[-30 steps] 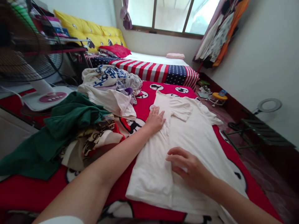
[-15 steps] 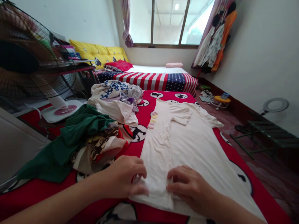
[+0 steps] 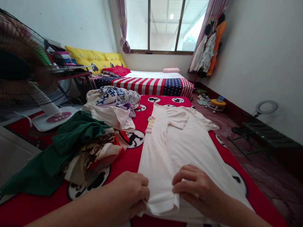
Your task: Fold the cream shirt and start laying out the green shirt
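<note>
Lower than half a second ago, the left hand has slid to the near end of a white short-sleeved T-shirt, its fingers curled narrowly and pinching the folded hem. The right hand lies just beside it, fingers curved over the cloth; whether they pinch it, I cannot tell. The T-shirt lies flat at the near end of a bed under a red cartoon-print cover, with one long side folded inward.

Left of it, touching the shirt's edge, is a heap: a dark green garment, a cream-and-brown printed garment and, farther off, a white shirt with blue print. A pedestal fan stands at far left, and beyond it a bench carries stacked books.

A second bed with stars-and-stripes bedding lies beyond, under a window. Clothes hang at the right of the window, and a ring light and a green folding rack sit on the right. Small pink and yellow marks near the far sleeve are too small to make out. The near hem runs partly under the hands, and the bottom of the shirt is cut off.
</note>
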Tool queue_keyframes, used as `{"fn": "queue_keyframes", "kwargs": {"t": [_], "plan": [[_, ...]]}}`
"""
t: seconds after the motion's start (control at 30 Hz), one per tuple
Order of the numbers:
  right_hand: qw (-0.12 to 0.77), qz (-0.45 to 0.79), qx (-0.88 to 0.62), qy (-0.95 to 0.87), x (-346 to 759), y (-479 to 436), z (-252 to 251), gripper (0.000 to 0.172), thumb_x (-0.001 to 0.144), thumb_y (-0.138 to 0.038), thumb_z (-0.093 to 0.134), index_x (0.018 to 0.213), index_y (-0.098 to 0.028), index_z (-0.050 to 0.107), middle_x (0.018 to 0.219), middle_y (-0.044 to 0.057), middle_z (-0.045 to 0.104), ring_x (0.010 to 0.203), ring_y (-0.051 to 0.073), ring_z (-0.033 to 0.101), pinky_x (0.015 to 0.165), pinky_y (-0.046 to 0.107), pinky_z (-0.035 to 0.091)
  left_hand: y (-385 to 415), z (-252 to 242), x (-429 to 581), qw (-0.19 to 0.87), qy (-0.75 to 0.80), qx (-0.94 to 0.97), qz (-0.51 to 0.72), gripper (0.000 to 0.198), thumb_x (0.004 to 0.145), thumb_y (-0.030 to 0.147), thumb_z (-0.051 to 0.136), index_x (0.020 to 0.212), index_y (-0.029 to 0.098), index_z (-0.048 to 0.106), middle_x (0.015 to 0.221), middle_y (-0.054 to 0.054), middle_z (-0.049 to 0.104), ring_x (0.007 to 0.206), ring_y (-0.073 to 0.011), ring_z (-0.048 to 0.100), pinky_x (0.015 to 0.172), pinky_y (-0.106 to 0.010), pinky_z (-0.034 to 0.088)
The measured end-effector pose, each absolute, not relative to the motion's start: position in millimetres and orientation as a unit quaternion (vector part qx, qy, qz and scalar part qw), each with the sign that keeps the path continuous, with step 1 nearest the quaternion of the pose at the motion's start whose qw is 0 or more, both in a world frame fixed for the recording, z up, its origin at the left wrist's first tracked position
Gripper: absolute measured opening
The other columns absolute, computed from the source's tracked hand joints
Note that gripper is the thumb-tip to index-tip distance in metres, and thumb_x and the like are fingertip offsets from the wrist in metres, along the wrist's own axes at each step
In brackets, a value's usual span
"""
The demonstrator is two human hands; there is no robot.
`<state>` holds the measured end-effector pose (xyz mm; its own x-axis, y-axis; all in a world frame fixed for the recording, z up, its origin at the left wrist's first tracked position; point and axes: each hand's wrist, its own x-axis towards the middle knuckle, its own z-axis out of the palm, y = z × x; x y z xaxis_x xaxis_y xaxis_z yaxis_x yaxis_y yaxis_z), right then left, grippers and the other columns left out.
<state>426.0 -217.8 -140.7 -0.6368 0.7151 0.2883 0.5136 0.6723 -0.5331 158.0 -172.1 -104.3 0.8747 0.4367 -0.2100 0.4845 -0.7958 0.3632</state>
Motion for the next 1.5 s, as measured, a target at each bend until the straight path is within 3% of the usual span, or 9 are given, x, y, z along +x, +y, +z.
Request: {"fn": "queue_keyframes", "kwargs": {"t": [0.17,0.27,0.4,0.5,0.6,0.83,1.27,1.37,1.5], "plan": [[0.211,0.25,-0.372,-0.869,422,-221,-154,0.018,0.084,-0.01,0.056,0.091,-0.023,0.066,0.088,0.0,0.068,0.081,0.014,0.057,0.077,0.03,0.039,-162,-104,171,0.229,0.224,0.943,-0.094,0.006,0.077,0.03,0.067,0.075,0.025,0.071,0.07,0.001,0.067,0.064,-0.0148,0.062,0.056,-0.023,0.04],[0.19,0.282,-0.393,-0.854,420,-218,-147,0.028,0.076,-0.003,0.058,0.091,-0.024,0.068,0.089,0.0,0.069,0.085,0.014,0.059,0.08,0.027,0.042,-138,-104,197,0.197,0.233,0.95,-0.06,0.029,0.085,0.043,0.058,0.07,0.022,0.071,0.062,-0.003,0.066,0.061,-0.0169,0.062,0.054,-0.025,0.041],[0.196,0.345,-0.386,-0.833,422,-206,-132,0.034,0.071,0.0,0.056,0.092,-0.021,0.071,0.089,0.001,0.07,0.084,0.013,0.063,0.08,0.022,0.046,-84,-129,249,0.107,0.349,0.926,0.097,0.032,0.09,0.016,0.04,0.109,0.019,0.066,0.104,-0.009,0.07,0.095,-0.0192,0.065,0.08,-0.028,0.048],[0.209,0.36,-0.416,-0.808,430,-185,-134,0.03,0.072,-0.001,0.055,0.09,-0.019,0.071,0.08,0.0,0.069,0.072,0.012,0.062,0.071,0.021,0.047,-46,-162,277,0.039,0.447,0.881,0.152,0.049,0.089,0.012,0.039,0.137,0.008,0.045,0.141,-0.018,0.047,0.131,-0.0236,0.045,0.106,-0.036,0.036],[0.242,0.272,-0.494,-0.79,451,-148,-145,0.026,0.075,-0.003,0.053,0.087,-0.018,0.07,0.08,0.001,0.067,0.068,0.012,0.06,0.065,0.022,0.046,-29,-188,284,0.037,0.483,0.863,0.147,0.057,0.095,0.032,0.038,0.143,0.001,0.035,0.152,-0.021,0.029,0.142,-0.0287,0.025,0.116,-0.043,0.022],[0.25,-0.023,-0.684,-0.685,500,-44,-165,0.03,0.078,-0.015,0.061,0.107,-0.02,0.067,0.107,0.006,0.061,0.085,0.016,0.062,0.071,0.025,0.044,-31,-200,277,0.019,0.458,0.874,0.16,0.057,0.096,0.045,0.034,0.145,0.016,0.038,0.153,-0.016,0.03,0.143,-0.0306,0.021,0.116,-0.046,0.02],[0.1,-0.147,-0.671,-0.719,524,-10,-155,0.025,0.084,-0.015,0.05,0.088,-0.02,0.074,0.091,0.008,0.067,0.085,0.021,0.06,0.077,0.031,0.038,-30,-200,276,0.068,0.431,0.881,0.183,0.051,0.093,0.052,0.039,0.142,0.038,0.04,0.157,-0.004,0.024,0.145,-0.0304,0.016,0.115,-0.05,0.018],[0.124,-0.169,-0.676,-0.706,498,-13,-149,0.029,0.083,-0.012,0.049,0.1,-0.018,0.072,0.11,0.011,0.065,0.103,0.027,0.057,0.088,0.037,0.037,-31,-200,278,0.075,0.44,0.876,0.182,0.066,0.091,0.052,0.042,0.15,0.027,0.026,0.157,-0.01,0.022,0.145,-0.0306,0.014,0.115,-0.051,0.018],[0.174,-0.136,-0.598,-0.77,443,-24,-152,0.047,0.094,-0.035,0.044,0.137,-0.014,0.048,0.142,0.012,0.047,0.127,0.024,0.044,0.11,0.039,0.025,-32,-194,275,0.094,0.469,0.861,0.174,0.095,0.083,0.062,0.049,0.151,0.005,0.015,0.157,-0.02,0.013,0.146,-0.0311,0.009,0.117,-0.047,0.015]]}}
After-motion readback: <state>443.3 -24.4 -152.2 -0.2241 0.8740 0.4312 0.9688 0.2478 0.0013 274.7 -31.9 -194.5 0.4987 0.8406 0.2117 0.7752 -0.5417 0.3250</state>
